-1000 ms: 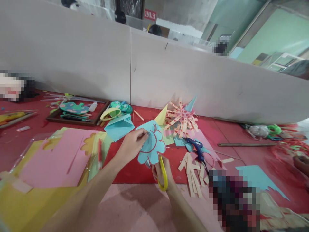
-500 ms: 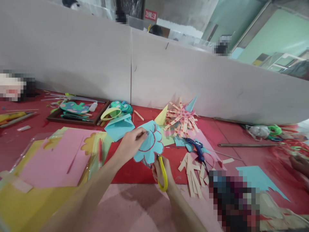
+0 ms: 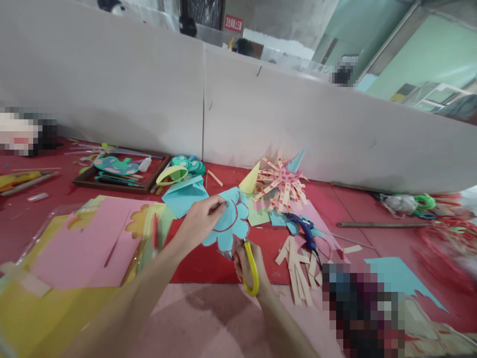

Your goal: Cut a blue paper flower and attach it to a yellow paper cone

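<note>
My left hand (image 3: pixel 199 221) pinches a light blue paper cutout (image 3: pixel 230 223) with scalloped edges and a red drawn outline, held just above the red table. Below it, my right hand (image 3: pixel 248 266) grips yellow-handled scissors (image 3: pixel 251 268), whose blades reach up into the lower edge of the cutout. Both forearms come in from the bottom of the view.
Pink and yellow paper sheets (image 3: pixel 85 243) lie at left. A wooden tray (image 3: pixel 121 174) of craft bits sits at back left. A folded blue paper (image 3: pixel 182 196), a pink strip ornament (image 3: pixel 281 184), a blue glue gun (image 3: pixel 305 228), tan paper strips (image 3: pixel 298 268) and a blue offcut (image 3: pixel 400 281) surround my hands. A white partition (image 3: pixel 261 114) stands behind.
My left hand has turned the blue cutout, so its scalloped edge has rotated past the scissor blades. My right hand has stayed almost in place.
</note>
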Demonstrator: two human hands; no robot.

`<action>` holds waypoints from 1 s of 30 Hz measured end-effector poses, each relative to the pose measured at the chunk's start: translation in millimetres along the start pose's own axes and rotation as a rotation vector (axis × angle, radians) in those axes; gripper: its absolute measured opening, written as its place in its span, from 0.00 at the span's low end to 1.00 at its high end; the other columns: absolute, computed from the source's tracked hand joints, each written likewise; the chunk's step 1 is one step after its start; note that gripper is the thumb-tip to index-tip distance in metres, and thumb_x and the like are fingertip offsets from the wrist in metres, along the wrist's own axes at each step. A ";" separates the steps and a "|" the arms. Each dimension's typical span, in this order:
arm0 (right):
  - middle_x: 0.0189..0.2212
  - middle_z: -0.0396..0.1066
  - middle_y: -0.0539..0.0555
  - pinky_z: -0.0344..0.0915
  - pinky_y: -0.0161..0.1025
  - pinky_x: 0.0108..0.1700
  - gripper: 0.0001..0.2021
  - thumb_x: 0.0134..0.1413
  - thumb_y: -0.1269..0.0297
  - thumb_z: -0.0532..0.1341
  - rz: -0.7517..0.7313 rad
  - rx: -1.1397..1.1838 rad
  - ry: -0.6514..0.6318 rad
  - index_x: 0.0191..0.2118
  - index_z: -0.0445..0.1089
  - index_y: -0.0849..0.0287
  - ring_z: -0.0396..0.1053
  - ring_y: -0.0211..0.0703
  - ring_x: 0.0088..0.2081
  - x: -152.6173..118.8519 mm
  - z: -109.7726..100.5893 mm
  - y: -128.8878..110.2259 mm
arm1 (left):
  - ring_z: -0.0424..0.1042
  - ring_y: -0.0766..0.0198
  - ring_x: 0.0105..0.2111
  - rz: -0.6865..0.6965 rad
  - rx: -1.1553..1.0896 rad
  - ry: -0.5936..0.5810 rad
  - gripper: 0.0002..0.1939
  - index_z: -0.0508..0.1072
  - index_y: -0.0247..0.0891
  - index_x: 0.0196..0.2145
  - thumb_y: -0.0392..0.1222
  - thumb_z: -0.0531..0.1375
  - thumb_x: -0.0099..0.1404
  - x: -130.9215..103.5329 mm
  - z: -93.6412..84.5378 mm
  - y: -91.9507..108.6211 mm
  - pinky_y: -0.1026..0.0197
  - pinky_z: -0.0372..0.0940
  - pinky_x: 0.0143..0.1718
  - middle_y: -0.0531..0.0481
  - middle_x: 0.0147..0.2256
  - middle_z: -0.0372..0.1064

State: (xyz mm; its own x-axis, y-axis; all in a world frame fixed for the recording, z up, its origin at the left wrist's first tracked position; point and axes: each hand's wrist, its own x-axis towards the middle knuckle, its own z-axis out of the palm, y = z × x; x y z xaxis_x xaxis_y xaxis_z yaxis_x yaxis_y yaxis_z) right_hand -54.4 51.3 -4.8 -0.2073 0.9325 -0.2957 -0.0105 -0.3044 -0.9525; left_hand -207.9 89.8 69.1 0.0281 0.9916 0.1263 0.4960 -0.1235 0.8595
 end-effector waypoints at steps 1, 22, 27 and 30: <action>0.09 0.48 0.40 0.43 0.29 0.10 0.18 0.48 0.46 0.57 -0.001 -0.005 -0.002 0.23 0.54 0.55 0.45 0.28 0.09 -0.1 0.0 -0.1 | 0.59 0.68 0.24 0.000 -0.003 -0.003 0.12 0.65 0.38 0.27 0.48 0.50 0.62 0.0 0.7 -0.1 0.66 0.55 0.27 0.56 0.22 0.60; 0.09 0.47 0.39 0.44 0.27 0.09 0.21 0.49 0.44 0.55 -0.027 -0.011 -0.030 0.22 0.53 0.56 0.44 0.27 0.08 -4.0 1.4 -4.1 | 0.57 0.69 0.24 0.005 0.017 0.004 0.12 0.65 0.37 0.28 0.48 0.50 0.62 -0.1 -1.4 -1.6 0.66 0.54 0.27 0.56 0.22 0.58; 0.09 0.46 0.39 0.43 0.27 0.09 0.22 0.47 0.42 0.56 -0.026 -0.020 -0.030 0.22 0.52 0.56 0.44 0.27 0.08 -2.1 1.3 -3.9 | 0.57 0.69 0.22 0.032 0.072 0.003 0.12 0.65 0.38 0.27 0.48 0.50 0.61 1.9 -7.1 -2.5 0.67 0.54 0.26 0.57 0.21 0.57; 0.09 0.47 0.39 0.44 0.27 0.08 0.22 0.46 0.42 0.57 -0.006 -0.041 -0.013 0.22 0.53 0.56 0.45 0.27 0.08 -1.3 1.2 -2.6 | 0.57 0.69 0.22 0.038 0.112 -0.001 0.12 0.65 0.37 0.27 0.47 0.50 0.61 3.2 -11.3 -3.3 0.67 0.54 0.25 0.57 0.20 0.58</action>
State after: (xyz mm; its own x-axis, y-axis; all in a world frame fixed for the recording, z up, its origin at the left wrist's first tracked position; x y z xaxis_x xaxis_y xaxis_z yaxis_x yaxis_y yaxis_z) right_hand -55.4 50.6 -1.9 -0.2202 0.9315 -0.2894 0.0288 -0.2904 -0.9565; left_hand -219.3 92.9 72.2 0.0494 0.9864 0.1568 0.5883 -0.1557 0.7935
